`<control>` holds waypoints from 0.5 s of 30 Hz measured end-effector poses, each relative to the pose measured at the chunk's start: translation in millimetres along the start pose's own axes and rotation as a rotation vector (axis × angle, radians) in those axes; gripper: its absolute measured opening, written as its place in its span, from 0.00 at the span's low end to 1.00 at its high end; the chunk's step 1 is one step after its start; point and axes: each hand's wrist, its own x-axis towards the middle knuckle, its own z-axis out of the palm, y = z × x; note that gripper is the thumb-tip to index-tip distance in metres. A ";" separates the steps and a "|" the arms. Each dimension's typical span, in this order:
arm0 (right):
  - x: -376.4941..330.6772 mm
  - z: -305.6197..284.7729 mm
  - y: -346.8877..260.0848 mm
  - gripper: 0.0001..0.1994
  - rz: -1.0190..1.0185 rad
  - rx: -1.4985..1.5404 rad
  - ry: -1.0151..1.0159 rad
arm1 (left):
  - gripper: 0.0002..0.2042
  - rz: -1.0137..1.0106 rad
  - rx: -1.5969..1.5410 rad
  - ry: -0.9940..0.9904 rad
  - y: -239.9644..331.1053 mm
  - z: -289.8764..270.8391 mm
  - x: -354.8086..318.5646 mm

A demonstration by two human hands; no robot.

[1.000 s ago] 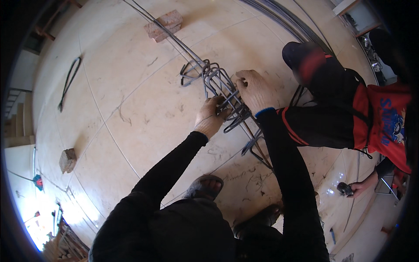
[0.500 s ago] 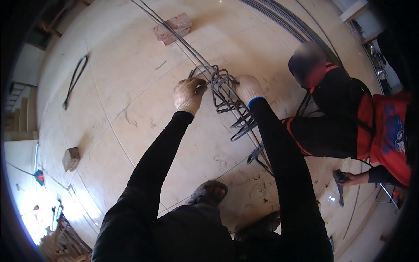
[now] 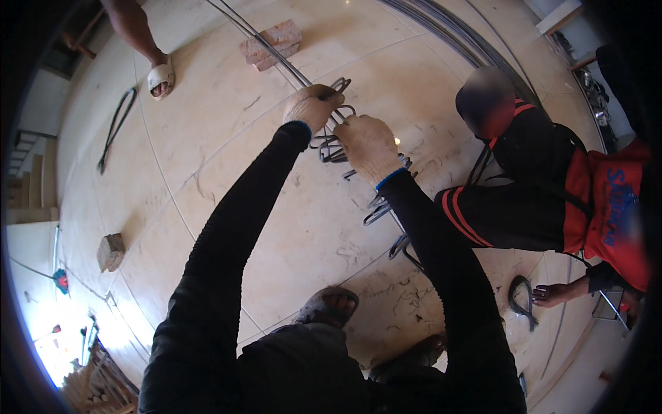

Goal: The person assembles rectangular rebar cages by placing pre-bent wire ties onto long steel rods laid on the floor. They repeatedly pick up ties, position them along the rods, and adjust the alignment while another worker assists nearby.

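My left hand (image 3: 314, 108), in a cream knitted glove, curls its fingers around a bent steel stirrup at the long rebar rods (image 3: 284, 62). Close beside it, my right hand (image 3: 369, 146), gloved the same way, closes over the bunched stirrups (image 3: 331, 153) and hides part of them. The stirrups are dark rectangular wire loops hung around the rods. More loops (image 3: 378, 208) trail down the rods toward my right forearm. Exactly which loop each hand grips is partly covered by the gloves.
Reddish bricks (image 3: 276, 43) prop the rods. A co-worker (image 3: 510, 200) in black and red sits at the right, a hand by a wire bundle (image 3: 523, 303). Another person's sandalled foot (image 3: 161, 77) stands far left. A wire loop (image 3: 118, 127) and a block (image 3: 110, 252) lie left.
My left hand has moved up and right onto the rods, and my right hand has shifted left beside it. A sandalled foot has appeared. The co-worker's hand has let go of the wire bundle.
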 end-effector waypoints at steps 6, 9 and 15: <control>-12.4 -9.6 13.9 0.06 -0.071 -0.001 0.097 | 0.22 -0.056 0.123 -0.036 -22.3 -12.2 37.5; -12.8 -11.6 14.5 0.08 -0.093 0.009 0.124 | 0.24 0.112 0.449 -0.041 -3.0 -10.0 42.8; -14.3 3.5 5.3 0.10 -0.026 0.189 0.244 | 0.23 0.165 0.295 0.178 5.5 -2.3 27.1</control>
